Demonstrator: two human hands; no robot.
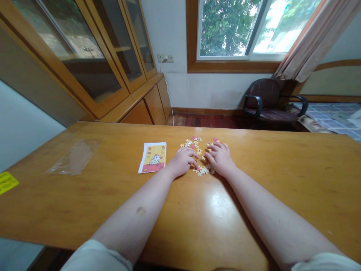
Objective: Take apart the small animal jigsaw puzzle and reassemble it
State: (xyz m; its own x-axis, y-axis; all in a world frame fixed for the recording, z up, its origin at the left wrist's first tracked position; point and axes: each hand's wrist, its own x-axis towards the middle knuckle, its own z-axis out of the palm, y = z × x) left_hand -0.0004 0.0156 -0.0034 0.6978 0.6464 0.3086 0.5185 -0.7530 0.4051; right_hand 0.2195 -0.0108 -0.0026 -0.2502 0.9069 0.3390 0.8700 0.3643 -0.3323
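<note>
Surface: glossy yellow-brown wooden worktop (287,165), window light reflected near the front.
Pieces: small yellow, pink and white jigsaw pieces (203,170) are scattered around and between the hands.
Left hand (182,161): fingers half curled; whether a piece is gripped cannot be told.
Right hand (221,158): fingers spread over pieces.
Left side: white-bordered picture card (153,160), clear plastic bag (76,156).
Room: glass-fronted wooden cabinet (156,101), maroon armchair (263,94).

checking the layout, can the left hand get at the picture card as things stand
Probably yes: the picture card lies on the table close beside the left hand, with no other object seen between them.
</note>
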